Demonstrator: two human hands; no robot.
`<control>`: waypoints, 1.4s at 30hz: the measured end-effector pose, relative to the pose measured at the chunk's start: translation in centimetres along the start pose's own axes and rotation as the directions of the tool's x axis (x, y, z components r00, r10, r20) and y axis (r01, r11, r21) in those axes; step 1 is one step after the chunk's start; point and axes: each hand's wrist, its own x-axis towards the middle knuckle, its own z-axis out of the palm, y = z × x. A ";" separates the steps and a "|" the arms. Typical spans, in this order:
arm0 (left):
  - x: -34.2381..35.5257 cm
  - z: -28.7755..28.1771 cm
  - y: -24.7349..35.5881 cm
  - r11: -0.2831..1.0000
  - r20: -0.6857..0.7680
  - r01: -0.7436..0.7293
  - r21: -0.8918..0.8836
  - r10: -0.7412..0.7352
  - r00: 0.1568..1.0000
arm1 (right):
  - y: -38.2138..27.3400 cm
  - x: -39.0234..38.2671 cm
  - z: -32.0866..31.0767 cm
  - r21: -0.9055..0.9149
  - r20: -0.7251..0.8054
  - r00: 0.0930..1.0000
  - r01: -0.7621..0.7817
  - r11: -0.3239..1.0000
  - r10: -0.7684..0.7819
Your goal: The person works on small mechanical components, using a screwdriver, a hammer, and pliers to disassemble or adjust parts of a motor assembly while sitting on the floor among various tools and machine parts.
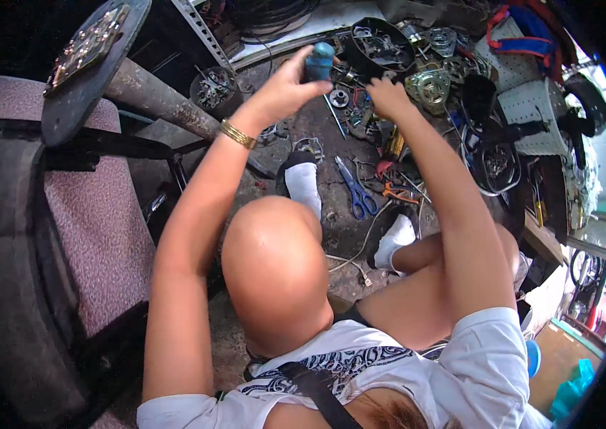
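My left hand [287, 87], with a gold band at its wrist, is wrapped round a dark teal rounded, cylinder-like object [319, 61] and holds it above the floor. I cannot make out its exact kind. To the right, my right hand [388, 97] reaches down by the near rim of a round black basin [355, 63] full of metal parts. Its fingers are curled, and what they hold, if anything, is hidden. Between the hands a small round metal part [339, 98] lies on the floor, with a thin blue-shafted rod [334, 116] near it.
Blue-handled scissors [357, 191], orange-handled pliers [399, 191] and a yellow-and-black tool [394, 146] lie before my feet. A pale cable [369, 239] trails there. Metal parts [433, 89] heap up at right. A pink padded seat [92, 214] and a slanted post [160, 96] stand at left.
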 end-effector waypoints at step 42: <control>-0.7 1.4 -14.7 0.985 -0.063 0.122 -0.119 -0.130 0.989 | -0.6 -4.1 -4.6 0.972 -0.065 0.977 0.016 0.235 0.203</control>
